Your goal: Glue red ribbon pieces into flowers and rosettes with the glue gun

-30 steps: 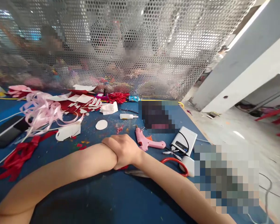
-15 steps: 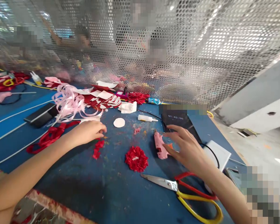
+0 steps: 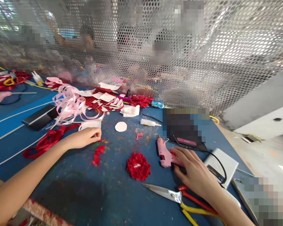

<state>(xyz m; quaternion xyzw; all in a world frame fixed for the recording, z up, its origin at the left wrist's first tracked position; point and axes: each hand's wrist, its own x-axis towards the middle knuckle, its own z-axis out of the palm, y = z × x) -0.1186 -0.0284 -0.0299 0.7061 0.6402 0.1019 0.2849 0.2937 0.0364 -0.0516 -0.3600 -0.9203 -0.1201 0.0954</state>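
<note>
My right hand (image 3: 193, 171) lies on the blue table with its fingers curling around the handle of a pink glue gun (image 3: 164, 153). My left hand (image 3: 86, 137) rests to the left with fingers closed on something small I cannot make out, beside a white paper piece (image 3: 90, 125). A red ribbon flower (image 3: 138, 166) lies between the hands. Small red scraps (image 3: 97, 154) sit just below the left hand. Scissors with red and yellow handles (image 3: 179, 198) lie in front of the right wrist.
Pink ribbon (image 3: 69, 103) and cut red and white pieces (image 3: 103, 100) are heaped at the back left, with red ribbon (image 3: 46, 140), a dark phone (image 3: 39, 116), a white disc (image 3: 121, 126) and a small glue bottle (image 3: 149, 122). A white power bank (image 3: 223, 164) lies right. A perforated metal screen (image 3: 202, 56) stands behind the table, people beyond it.
My right hand dropped from hovering over the glue gun onto its handle. My left hand drew back slightly left and closed. Earlier, both arms were crossed over the flower.
</note>
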